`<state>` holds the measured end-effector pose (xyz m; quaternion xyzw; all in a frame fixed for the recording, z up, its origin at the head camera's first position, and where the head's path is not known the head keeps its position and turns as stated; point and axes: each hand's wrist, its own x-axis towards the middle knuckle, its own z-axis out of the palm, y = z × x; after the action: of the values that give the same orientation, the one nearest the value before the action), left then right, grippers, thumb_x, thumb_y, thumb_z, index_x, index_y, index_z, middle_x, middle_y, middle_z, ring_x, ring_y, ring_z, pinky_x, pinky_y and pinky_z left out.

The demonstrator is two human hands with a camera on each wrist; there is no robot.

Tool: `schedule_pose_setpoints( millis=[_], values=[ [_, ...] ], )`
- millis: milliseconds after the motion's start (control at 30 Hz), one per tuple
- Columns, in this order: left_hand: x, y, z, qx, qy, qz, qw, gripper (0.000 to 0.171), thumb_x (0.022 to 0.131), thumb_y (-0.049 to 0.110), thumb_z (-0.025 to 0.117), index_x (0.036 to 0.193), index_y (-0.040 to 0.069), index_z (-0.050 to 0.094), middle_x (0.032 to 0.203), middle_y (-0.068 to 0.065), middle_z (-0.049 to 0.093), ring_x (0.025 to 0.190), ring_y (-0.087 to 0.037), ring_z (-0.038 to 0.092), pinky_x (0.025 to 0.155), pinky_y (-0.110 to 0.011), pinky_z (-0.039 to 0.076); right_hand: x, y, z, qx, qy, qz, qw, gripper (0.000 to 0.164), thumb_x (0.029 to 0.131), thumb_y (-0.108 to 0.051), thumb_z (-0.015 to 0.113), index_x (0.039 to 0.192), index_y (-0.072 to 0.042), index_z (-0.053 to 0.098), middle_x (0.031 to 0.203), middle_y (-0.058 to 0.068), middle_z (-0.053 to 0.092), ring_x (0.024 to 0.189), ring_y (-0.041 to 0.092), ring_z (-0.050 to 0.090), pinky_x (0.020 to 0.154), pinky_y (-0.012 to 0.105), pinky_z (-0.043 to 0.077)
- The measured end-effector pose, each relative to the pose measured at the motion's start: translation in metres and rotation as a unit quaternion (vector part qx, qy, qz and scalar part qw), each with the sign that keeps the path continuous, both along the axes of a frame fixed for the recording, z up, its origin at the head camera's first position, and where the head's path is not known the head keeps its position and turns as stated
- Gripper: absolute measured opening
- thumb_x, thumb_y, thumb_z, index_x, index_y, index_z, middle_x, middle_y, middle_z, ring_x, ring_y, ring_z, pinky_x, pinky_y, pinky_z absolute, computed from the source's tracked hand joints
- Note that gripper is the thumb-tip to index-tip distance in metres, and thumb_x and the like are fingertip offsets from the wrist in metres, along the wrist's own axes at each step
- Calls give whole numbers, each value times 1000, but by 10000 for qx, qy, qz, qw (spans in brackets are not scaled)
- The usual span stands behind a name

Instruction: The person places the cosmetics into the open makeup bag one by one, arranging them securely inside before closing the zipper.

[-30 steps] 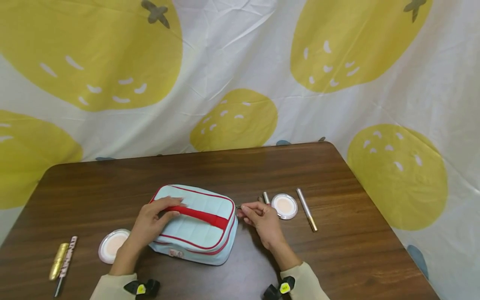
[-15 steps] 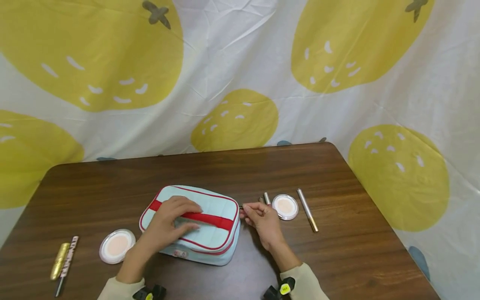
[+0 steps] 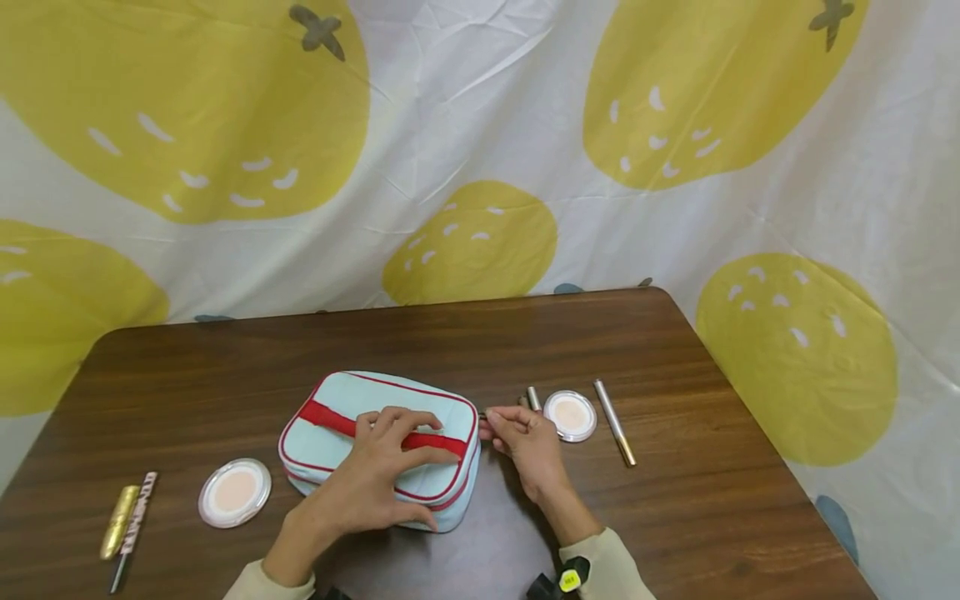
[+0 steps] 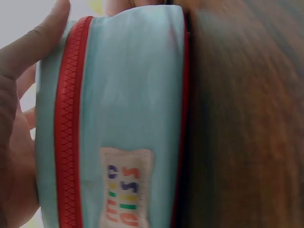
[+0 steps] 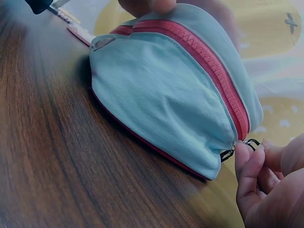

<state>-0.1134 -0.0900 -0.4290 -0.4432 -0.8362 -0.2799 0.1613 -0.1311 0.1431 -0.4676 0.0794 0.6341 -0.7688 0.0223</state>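
At the far left of the dark brown wood-grain table (image 3: 675, 508), a gold ribbed tube (image 3: 119, 523) lies just beside a slim pink-and-black patterned pen (image 3: 137, 521), both slanting the same way. Next comes a round clear-rimmed compact with a pale pink face (image 3: 234, 493), near the pale blue quilted fabric bag with red piping (image 3: 318, 442).

The bag lies flat on the table, red strap handle (image 3: 327, 419) upward. Its long axis runs left to right, the right end slanting a little toward the person, and the side with the cream label (image 4: 126, 187) faces the person.

The left hand (image 3: 375, 475) is on top of the bag toward its right end, fingers arched over lid and handle, thumb reaching over the near edge; whether it grips, I cannot tell. At the bag's right end, the right hand (image 3: 531, 450) pinches a black looped zip pull (image 5: 255, 143) between thumb and fingers.

Beyond that hand lie a short silver tube (image 3: 533, 397), a second round compact (image 3: 570, 415) and a slender silver-and-gold pen (image 3: 615, 422). White cloth printed with yellow fruit (image 3: 480, 125) hangs behind the table.
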Motion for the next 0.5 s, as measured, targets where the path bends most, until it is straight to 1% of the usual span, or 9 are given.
schedule_pose_setpoints(
  millis=[133,233,333,500],
  values=[
    [-2,0,-4,-35,216,96,9997,59,63,60,80,115,37,66,120,0,54,109,-23,42,81,-48,29,0,0,-1,11,3,-33,10000,15,91,-2,63,101,9,66,87,20,70,73,19,69,61,20,51],
    [-2,2,-7,20,333,165,9993,55,66,61,77,116,39,67,118,0,55,106,-20,44,77,-47,30,0,-1,-1,-5,-26,-63,10000,15,91,-2,62,101,8,66,85,16,71,74,19,69,62,21,51],
    [-3,3,-9,52,409,249,9988,53,68,61,76,117,42,66,119,1,55,104,-19,45,74,-46,30,0,-1,0,1,-23,-107,9999,17,92,-3,62,103,9,66,84,14,71,75,18,69,64,22,52],
    [-3,6,-11,50,563,391,9976,51,71,61,73,119,46,64,119,1,56,102,-18,46,71,-45,30,1,-2,1,46,62,-197,9998,23,92,-4,63,106,14,62,87,15,71,77,17,69,68,23,54]
  ],
)
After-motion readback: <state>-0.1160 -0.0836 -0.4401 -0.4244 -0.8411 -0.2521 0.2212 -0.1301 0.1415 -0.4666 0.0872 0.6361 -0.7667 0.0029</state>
